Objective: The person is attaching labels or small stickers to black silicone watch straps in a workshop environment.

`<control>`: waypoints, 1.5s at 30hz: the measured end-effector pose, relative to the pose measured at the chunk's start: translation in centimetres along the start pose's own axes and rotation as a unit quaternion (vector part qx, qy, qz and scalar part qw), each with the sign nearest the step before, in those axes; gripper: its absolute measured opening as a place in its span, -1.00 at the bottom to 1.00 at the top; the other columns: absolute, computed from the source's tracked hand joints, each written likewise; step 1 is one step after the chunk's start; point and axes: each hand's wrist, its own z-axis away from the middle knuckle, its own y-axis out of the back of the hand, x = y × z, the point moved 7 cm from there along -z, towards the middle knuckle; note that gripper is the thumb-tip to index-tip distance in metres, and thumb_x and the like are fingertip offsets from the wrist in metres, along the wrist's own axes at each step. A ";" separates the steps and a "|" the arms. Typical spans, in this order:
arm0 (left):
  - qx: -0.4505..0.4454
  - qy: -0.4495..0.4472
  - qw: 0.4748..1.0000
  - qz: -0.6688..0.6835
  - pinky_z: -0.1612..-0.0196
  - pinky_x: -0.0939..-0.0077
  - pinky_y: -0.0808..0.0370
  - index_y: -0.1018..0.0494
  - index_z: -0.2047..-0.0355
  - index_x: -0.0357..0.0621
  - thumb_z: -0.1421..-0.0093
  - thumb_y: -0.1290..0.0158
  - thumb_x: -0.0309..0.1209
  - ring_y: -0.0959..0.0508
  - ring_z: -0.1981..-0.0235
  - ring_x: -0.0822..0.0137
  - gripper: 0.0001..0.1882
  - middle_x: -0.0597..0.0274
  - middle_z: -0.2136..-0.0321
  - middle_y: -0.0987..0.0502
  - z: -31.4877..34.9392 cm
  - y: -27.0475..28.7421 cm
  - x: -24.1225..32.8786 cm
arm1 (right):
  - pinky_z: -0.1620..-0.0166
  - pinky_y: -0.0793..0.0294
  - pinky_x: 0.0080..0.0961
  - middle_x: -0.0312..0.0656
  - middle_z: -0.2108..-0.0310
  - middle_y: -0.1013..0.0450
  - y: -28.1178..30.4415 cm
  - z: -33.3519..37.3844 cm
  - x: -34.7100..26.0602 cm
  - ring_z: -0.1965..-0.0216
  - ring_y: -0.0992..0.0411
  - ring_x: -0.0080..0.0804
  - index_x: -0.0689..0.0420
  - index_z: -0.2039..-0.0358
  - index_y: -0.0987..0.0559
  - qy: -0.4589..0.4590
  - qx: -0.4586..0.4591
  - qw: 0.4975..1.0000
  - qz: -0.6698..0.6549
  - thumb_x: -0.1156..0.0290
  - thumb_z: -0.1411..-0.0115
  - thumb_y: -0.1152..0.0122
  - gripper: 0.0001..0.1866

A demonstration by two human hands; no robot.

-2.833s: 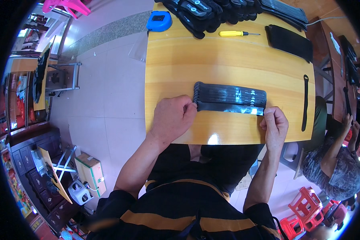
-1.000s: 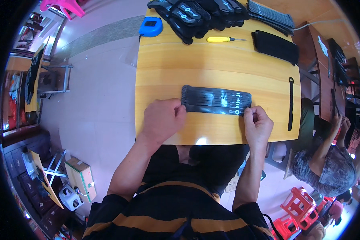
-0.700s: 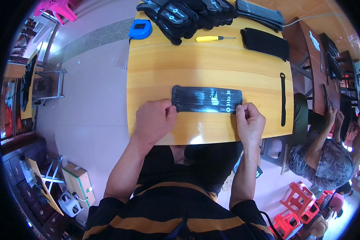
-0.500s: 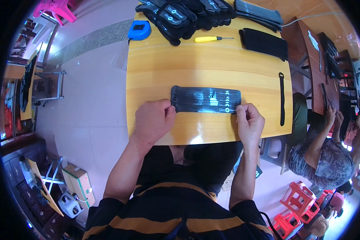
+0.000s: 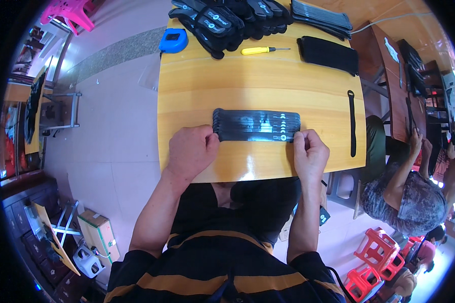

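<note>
A fanned row of overlapping black hook-and-loop straps [image 5: 247, 123] lies across the near part of the table, with white print near the right end. My left hand [image 5: 191, 151] is closed at the lower left corner, fingers pinched on the strap ends. At the lower right corner, my right hand [image 5: 311, 154] pinches the nearest strap between thumb and fingers. A single black strap [image 5: 352, 123] with a looped end lies lengthwise near the right table edge.
The yellow wooden table [image 5: 197, 96] also bears a blue tape measure [image 5: 174, 41], a yellow screwdriver [image 5: 258, 50], a black strap bundle [image 5: 328, 54], piled black straps [image 5: 220, 25] and stacked straps [image 5: 321, 19]. A co-worker [image 5: 409, 202] sits at right, near red stools [image 5: 376, 250].
The whole view has shifted slightly, so things appear a little further left. Both hands keep their places at the two ends of the straps.
</note>
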 end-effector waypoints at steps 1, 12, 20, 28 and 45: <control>0.001 -0.001 1.000 0.000 0.41 0.01 -0.52 -0.53 0.59 -0.15 -0.15 -0.11 -0.32 -0.59 0.52 -0.13 -0.77 -0.01 0.61 -0.56 0.0 0.1 0.0 | 0.46 -0.43 -0.38 -0.13 0.66 -0.43 0.0 -0.1 -0.6 0.62 -0.42 -0.35 0.22 0.44 -0.58 0.015 -0.001 0.998 0.058 0.40 -0.29 -0.26 -0.81; -0.077 0.068 0.995 -0.009 0.15 0.07 -0.57 -0.58 0.28 -0.13 -0.22 -0.14 -0.24 -0.64 0.26 -0.07 -0.77 0.01 0.34 -0.65 1.6 2.0 -0.9 | -0.20 -0.37 -0.01 0.14 -0.07 -0.45 -0.5 2.9 -5.8 -0.15 -0.39 0.16 0.26 -0.12 -0.47 0.242 0.038 0.956 0.164 0.39 -0.25 -0.25 -0.55; -0.066 -0.217 0.967 -0.121 -0.48 -0.21 0.11 -0.07 -0.46 -0.22 -0.28 -0.08 -0.18 0.09 -0.53 -0.06 -0.18 0.00 -0.50 0.01 5.5 -1.1 2.5 | -0.50 0.16 0.08 0.05 -0.53 0.06 -9.4 7.7 -8.6 -0.56 0.16 -0.05 0.29 -0.44 -0.17 0.311 -0.257 0.889 0.216 0.13 -0.26 -0.17 -0.15; -0.096 -0.223 0.956 -0.167 -0.49 -0.19 0.15 -0.02 -0.48 -0.19 -0.24 0.04 0.34 0.12 -0.53 -0.14 0.06 0.04 -0.52 0.04 5.1 -2.5 0.4 | -0.51 0.18 0.00 -0.03 -0.55 0.11 -7.3 6.5 -5.0 -0.57 0.18 -0.10 0.19 -0.50 -0.05 0.290 -0.248 0.879 0.286 -0.31 -0.26 -0.05 0.05; -0.074 -0.224 0.962 -0.138 -0.49 -0.18 0.10 -0.04 -0.47 -0.16 -0.21 -0.14 0.16 0.08 -0.52 -0.16 0.01 0.05 -0.51 0.02 5.4 -2.2 -0.2 | -0.48 0.21 0.16 -0.01 -0.56 0.15 -1.5 4.6 0.4 -0.57 0.21 -0.08 0.20 -0.52 0.02 0.178 -0.137 0.901 0.372 -0.34 -0.32 0.04 0.05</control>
